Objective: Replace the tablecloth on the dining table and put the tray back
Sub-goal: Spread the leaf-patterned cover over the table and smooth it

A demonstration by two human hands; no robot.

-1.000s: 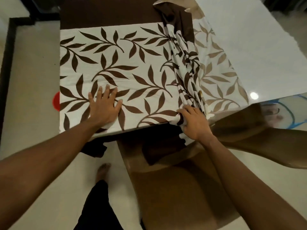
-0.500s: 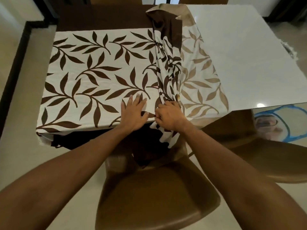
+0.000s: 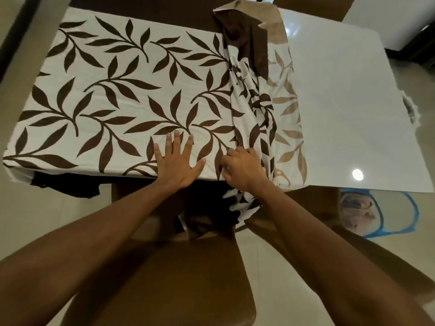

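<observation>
Count: one tablecloth, two hands, two chairs on the near side.

White tablecloth with brown leaf print and dark brown border (image 3: 117, 102): lies flat over the left part of the glossy white tabletop (image 3: 341, 102), whose right part is bare. One bunched ridge of the cloth (image 3: 249, 90) runs from the far edge to the near edge, with a paler flap showing the faded reverse print just right of it. The cloth's end hangs over the near edge onto the brown padded chair (image 3: 176, 278) below. The second brown chair (image 3: 310, 203) stands just right of it, partly under the tabletop.

Left hand (image 3: 177, 161): palm down, fingers spread, pressing the flat cloth near the front edge.

Right hand (image 3: 242, 170): just beside the left, fingers curled, gripping the near end of the bunched ridge at the edge.
</observation>
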